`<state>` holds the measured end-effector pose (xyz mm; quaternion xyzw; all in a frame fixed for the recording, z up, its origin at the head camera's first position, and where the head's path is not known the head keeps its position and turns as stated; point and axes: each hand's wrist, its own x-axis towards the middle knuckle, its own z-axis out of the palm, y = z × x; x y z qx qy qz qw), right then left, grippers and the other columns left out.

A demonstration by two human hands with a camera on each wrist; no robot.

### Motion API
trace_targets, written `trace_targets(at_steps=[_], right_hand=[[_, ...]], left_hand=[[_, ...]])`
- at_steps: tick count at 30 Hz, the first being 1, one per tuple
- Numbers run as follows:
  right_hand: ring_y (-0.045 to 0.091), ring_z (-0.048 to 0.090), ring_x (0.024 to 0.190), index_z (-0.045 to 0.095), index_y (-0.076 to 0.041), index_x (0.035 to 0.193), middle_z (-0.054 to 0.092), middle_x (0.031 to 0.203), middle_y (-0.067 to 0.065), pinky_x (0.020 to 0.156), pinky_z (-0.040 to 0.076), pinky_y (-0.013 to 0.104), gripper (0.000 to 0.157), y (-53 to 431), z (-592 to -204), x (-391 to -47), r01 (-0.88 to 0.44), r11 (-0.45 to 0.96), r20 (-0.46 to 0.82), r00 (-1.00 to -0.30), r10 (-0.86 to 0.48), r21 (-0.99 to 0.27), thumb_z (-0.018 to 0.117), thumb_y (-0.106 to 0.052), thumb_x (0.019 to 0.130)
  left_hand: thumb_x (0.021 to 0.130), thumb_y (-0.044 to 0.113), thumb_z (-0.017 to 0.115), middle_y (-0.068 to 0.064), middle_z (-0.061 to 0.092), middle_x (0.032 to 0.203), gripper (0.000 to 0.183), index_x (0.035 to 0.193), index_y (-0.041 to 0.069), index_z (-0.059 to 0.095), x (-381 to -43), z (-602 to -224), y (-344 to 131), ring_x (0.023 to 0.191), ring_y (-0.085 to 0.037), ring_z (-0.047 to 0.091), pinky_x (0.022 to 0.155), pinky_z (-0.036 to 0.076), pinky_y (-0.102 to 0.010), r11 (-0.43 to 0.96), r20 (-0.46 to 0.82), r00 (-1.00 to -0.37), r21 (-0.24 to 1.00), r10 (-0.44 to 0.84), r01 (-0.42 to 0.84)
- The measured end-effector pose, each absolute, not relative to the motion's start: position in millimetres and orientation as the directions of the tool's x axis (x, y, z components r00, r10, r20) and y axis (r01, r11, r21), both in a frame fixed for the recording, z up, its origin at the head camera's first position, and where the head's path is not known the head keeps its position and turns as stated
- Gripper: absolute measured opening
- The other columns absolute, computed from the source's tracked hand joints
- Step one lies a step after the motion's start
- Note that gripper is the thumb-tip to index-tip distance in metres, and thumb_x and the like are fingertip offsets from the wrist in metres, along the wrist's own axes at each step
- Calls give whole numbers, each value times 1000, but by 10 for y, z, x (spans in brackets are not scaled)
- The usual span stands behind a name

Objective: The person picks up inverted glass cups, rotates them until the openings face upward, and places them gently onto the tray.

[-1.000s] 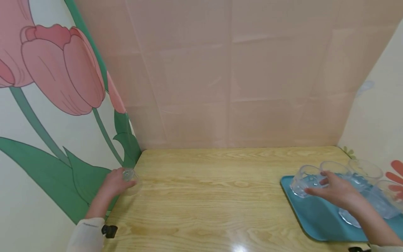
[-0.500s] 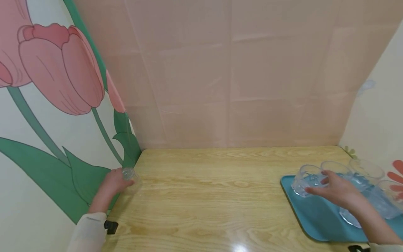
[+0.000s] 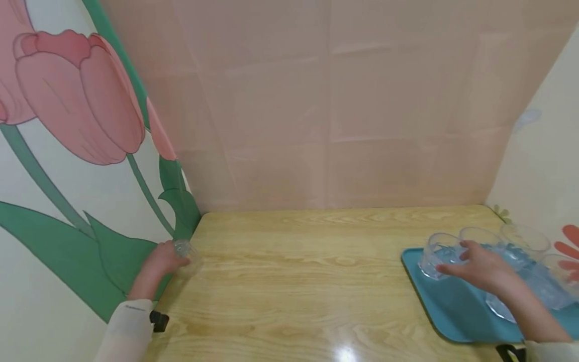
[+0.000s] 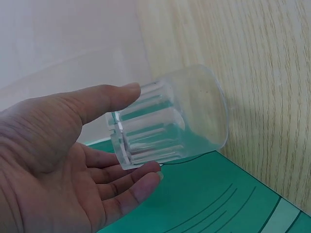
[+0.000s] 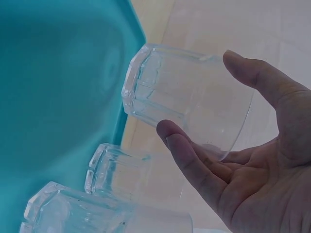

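At the table's left edge, my left hand (image 3: 159, 262) holds a clear plastic-looking cup (image 4: 170, 121) upside down, its thick base toward the palm. In the left wrist view the thumb lies on one side of the fluted base and fingers on the other; the rim is at the wooden surface. My right hand (image 3: 490, 269) grips another clear cup (image 5: 189, 97) near its rim, thumb on one side and fingers on the other. This cup stands upright at the far-left corner of the blue tray (image 3: 457, 317).
Several more clear cups (image 3: 526, 241) stand on the tray behind and beside my right hand, partly hidden by the forearm. Wood-grain table (image 3: 298, 281) stretches between the hands. A tulip-painted panel (image 3: 81, 95) borders the left, and a pink sheet (image 3: 325, 100) hangs at the back.
The head view has shifted slightly. Both hands keep their hold on their cups, with almost no movement.
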<state>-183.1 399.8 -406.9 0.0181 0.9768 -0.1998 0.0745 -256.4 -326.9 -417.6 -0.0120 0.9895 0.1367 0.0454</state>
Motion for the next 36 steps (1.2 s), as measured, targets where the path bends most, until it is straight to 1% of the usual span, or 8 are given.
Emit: trace_targets(at_steps=[9, 13, 19, 25, 27, 32, 36], right_hand=[[59, 57, 99, 22, 27, 141, 54, 120, 44, 71, 52, 58, 116, 4007, -4076, -1857, 53, 926, -142, -990, -1, -375, 71, -63, 86], [59, 57, 99, 21, 28, 140, 53, 119, 44, 71, 52, 59, 117, 4009, -4075, -1869, 50, 926, -141, -990, -3, -374, 70, -63, 86], [61, 55, 102, 20, 29, 140, 54, 118, 44, 75, 50, 62, 119, 3986, -4081, -1884, 51, 930, -136, -991, 1, -364, 71, -64, 85], [58, 58, 98, 25, 28, 138, 58, 114, 42, 73, 51, 59, 116, 3984, -4089, -1914, 37, 930, -121, -993, -8, -366, 72, -63, 84], [58, 58, 99, 24, 28, 138, 57, 115, 42, 73, 51, 59, 117, 3993, -4081, -1929, 42, 931, -126, -992, -4, -362, 72, -64, 84], [59, 56, 100, 22, 30, 138, 56, 115, 43, 74, 50, 61, 120, 4013, -4088, -1964, 59, 933, -150, -989, 6, -356, 71, -66, 84], [60, 56, 100, 24, 31, 137, 57, 113, 44, 76, 50, 64, 119, 3997, -4137, -1964, 58, 931, -155, -988, 1, -361, 71, -64, 84]], left_hand=[[84, 26, 76, -45, 51, 117, 72, 124, -26, 46, -2570, -4210, -3328, 102, -53, 57, 86, 51, -59, 964, -113, -993, 260, -26, -54], [82, 24, 76, -44, 52, 114, 68, 122, -25, 49, -2558, -4211, -3338, 101, -51, 58, 86, 51, -59, 968, -108, -994, 246, -20, -47], [82, 24, 76, -45, 51, 116, 72, 124, -26, 47, -2559, -4205, -3342, 106, -54, 55, 90, 50, -61, 973, -121, -993, 226, -11, -38], [80, 25, 78, -43, 54, 111, 70, 119, -25, 49, -2572, -4160, -3333, 103, -53, 57, 89, 51, -60, 977, -106, -994, 212, 14, -9], [80, 26, 79, -42, 55, 111, 70, 119, -25, 50, -2572, -4142, -3321, 103, -53, 58, 89, 51, -60, 978, -108, -994, 206, 22, -1], [79, 28, 82, -39, 57, 113, 70, 119, -22, 52, -2581, -4093, -3284, 102, -50, 60, 86, 52, -60, 982, -132, -991, 189, 2, -23], [79, 30, 84, -36, 60, 110, 69, 118, -20, 55, -2625, -4044, -3280, 99, -47, 62, 84, 53, -58, 985, -164, -986, 167, -7, -34]])
